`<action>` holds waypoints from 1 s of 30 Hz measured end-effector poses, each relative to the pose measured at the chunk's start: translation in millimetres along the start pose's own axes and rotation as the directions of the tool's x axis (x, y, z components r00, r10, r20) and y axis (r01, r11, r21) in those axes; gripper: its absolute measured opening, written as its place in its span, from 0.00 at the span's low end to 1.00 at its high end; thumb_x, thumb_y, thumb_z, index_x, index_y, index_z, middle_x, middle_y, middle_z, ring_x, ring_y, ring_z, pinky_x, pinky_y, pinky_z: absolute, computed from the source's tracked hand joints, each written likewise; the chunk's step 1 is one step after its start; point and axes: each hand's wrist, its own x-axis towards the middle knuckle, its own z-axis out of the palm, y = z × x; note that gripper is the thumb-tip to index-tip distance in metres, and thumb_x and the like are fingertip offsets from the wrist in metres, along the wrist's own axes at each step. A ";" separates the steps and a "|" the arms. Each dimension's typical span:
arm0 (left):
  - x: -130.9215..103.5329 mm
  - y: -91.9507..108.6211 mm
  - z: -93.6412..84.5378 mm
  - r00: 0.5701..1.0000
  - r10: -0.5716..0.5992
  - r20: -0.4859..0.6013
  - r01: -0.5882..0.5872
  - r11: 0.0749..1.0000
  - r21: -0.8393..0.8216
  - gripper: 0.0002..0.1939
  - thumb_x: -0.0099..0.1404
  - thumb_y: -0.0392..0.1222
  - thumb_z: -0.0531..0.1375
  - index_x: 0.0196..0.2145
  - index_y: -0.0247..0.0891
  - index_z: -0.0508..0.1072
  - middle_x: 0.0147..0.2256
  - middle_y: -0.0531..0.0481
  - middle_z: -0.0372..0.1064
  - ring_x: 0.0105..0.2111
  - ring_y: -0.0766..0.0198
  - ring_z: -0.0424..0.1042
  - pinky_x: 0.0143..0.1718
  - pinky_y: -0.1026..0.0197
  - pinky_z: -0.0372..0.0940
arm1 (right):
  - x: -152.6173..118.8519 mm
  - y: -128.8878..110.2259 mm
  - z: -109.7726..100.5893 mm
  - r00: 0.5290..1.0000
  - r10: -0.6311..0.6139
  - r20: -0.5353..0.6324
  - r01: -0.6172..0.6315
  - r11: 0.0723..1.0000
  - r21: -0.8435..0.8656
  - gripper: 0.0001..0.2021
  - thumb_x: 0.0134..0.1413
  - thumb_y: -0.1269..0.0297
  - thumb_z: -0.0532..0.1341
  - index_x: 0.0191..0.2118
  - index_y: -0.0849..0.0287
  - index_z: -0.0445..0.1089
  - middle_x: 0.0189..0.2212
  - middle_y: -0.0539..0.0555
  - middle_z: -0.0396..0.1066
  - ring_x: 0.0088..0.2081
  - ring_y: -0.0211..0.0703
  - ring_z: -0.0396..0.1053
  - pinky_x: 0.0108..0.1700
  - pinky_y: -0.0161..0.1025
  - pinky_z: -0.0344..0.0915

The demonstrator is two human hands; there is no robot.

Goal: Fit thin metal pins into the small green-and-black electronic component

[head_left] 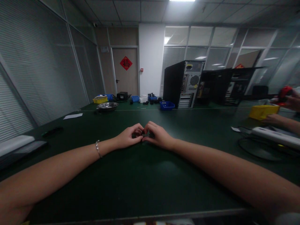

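Both hands meet over the middle of a dark green table point(145, 178). My left hand point(130, 136) has its fingers curled, thumb and fingertips pressed together at a small object point(145, 135). From the other side, my right hand point(159, 136) pinches toward the same spot, its fingertips almost touching the left ones. The object between them is small and dark with a greyish part; what it is cannot be made out. A bracelet circles the left wrist.
Blue bins point(167, 105), a metal bowl point(107, 106) and a computer tower point(184, 84) stand toward the back. At right lie a white power strip point(276, 137) and cable; another person's hands are near a yellow box point(263, 112). A white-and-dark device point(21, 150) lies left.
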 end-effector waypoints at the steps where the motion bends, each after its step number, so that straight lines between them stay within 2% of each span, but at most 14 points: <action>1: -0.1 0.2 0.2 1.000 -0.005 -0.001 0.005 1.000 -0.001 0.11 0.63 0.38 0.56 0.44 0.37 0.64 0.37 0.49 0.68 0.37 0.62 0.71 0.40 0.59 0.65 | 0.4 1.3 0.2 1.000 0.001 -0.002 -0.001 1.000 0.010 0.11 0.51 0.64 0.65 0.38 0.59 0.63 0.38 0.52 0.62 0.35 0.39 0.63 0.34 0.34 0.60; 6: 0.8 -4.4 -0.6 0.998 -0.054 -0.028 0.054 0.998 0.016 0.14 0.63 0.38 0.56 0.47 0.37 0.63 0.32 0.53 0.69 0.33 0.64 0.70 0.36 0.61 0.64 | 2.0 7.0 2.4 0.998 0.013 -0.056 -0.009 0.997 0.074 0.12 0.51 0.61 0.66 0.37 0.59 0.64 0.36 0.52 0.63 0.36 0.40 0.63 0.37 0.35 0.60; 9: 2.0 -9.9 -2.7 0.993 -0.094 -0.065 0.095 0.995 0.007 0.16 0.62 0.39 0.57 0.48 0.36 0.65 0.32 0.51 0.70 0.32 0.63 0.70 0.35 0.61 0.64 | 2.1 9.1 3.0 0.995 0.059 -0.080 -0.051 0.994 0.101 0.11 0.52 0.60 0.65 0.35 0.60 0.65 0.34 0.51 0.65 0.35 0.39 0.63 0.36 0.34 0.59; 12: 3.0 -12.7 -4.4 0.989 -0.124 -0.082 0.123 0.992 -0.010 0.16 0.61 0.41 0.58 0.46 0.34 0.67 0.36 0.47 0.72 0.36 0.61 0.71 0.38 0.59 0.65 | 1.9 11.9 3.0 0.989 0.141 -0.053 -0.134 0.984 0.122 0.10 0.54 0.59 0.62 0.33 0.61 0.67 0.31 0.50 0.67 0.33 0.38 0.63 0.34 0.33 0.58; 17: 2.7 -9.7 -4.4 0.987 -0.146 -0.064 0.145 0.989 -0.028 0.15 0.60 0.40 0.58 0.45 0.34 0.67 0.38 0.45 0.73 0.39 0.59 0.73 0.41 0.57 0.66 | 3.1 16.2 3.2 0.967 0.254 0.010 -0.252 0.955 0.153 0.14 0.57 0.54 0.59 0.32 0.62 0.69 0.25 0.48 0.66 0.28 0.36 0.61 0.30 0.32 0.54; 30: 2.0 -9.4 -4.4 0.991 -0.124 -0.043 0.122 0.991 -0.048 0.14 0.60 0.37 0.58 0.45 0.34 0.69 0.39 0.46 0.74 0.40 0.59 0.73 0.44 0.57 0.65 | 4.3 11.4 0.6 0.962 0.263 0.077 -0.274 0.937 0.218 0.19 0.62 0.52 0.51 0.29 0.62 0.67 0.23 0.47 0.63 0.26 0.35 0.59 0.29 0.32 0.53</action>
